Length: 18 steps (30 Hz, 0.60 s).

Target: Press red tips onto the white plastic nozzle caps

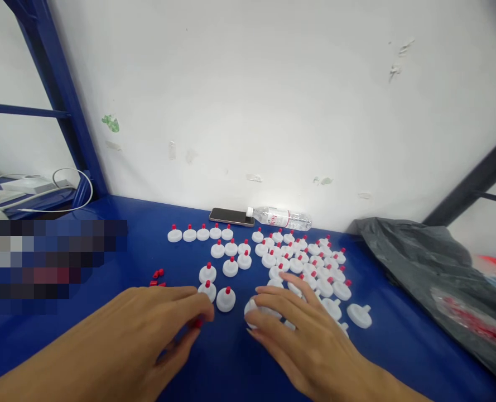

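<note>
My left hand (pixel 164 329) is closed in a pinch, with a small red cap (pixel 198 323) between thumb and forefinger. My right hand (pixel 300 326) curves over white nozzle lids, its fingertips closed around one white lid (pixel 250 308). More lids lie partly hidden beneath its fingers. Just beyond my left fingertips stand white lids with red tips, among them one lid (pixel 226 300) between the two hands. Beside my right hand several lids have bare white nozzles, such as the tilted lid (pixel 360 315). A few loose red caps (pixel 158 273) lie behind my left hand.
Rows of red-tipped lids (pixel 203 233) spread across the blue table (pixel 118 245). A phone (pixel 231 216) and a clear water bottle (pixel 281 218) lie by the wall. At right, a plastic bag of red pieces (pixel 473 318) rests on a dark grey bag (pixel 402 257).
</note>
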### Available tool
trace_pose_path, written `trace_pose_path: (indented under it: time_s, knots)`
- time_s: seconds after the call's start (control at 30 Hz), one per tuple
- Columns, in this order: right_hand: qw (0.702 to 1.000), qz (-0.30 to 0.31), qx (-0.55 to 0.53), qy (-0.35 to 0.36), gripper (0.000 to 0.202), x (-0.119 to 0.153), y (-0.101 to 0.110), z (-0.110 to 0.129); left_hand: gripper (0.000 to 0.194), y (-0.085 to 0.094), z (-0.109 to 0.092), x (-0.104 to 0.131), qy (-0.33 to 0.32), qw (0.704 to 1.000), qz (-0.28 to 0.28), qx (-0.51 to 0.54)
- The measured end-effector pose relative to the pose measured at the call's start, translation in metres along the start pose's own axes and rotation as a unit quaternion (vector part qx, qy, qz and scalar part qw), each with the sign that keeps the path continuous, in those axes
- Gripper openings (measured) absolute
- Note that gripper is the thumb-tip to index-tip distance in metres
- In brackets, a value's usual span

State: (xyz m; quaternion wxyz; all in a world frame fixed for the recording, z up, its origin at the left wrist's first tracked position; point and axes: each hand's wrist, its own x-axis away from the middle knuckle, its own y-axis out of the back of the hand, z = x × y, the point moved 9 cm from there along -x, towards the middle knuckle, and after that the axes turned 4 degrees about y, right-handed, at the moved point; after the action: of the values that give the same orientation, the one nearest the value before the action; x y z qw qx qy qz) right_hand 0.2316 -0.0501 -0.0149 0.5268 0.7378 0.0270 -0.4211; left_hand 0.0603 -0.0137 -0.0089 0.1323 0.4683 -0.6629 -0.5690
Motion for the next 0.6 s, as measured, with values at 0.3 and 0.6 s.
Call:
trace_pose_path:
  time_s: [0.3,0.6]
  knots:
    - [0.998,0.033,-0.015,0.058,0.023,-0.001,0.000,0.013,0.026,-0.005,-0.026,-0.021,-0.066,0.997,0.002,0.038]
    - [0.996,0.027,-0.041,0.071,0.021,-0.003,0.001,0.016,0.018,-0.023,-0.028,-0.023,-0.065,0.994,0.037,0.076]
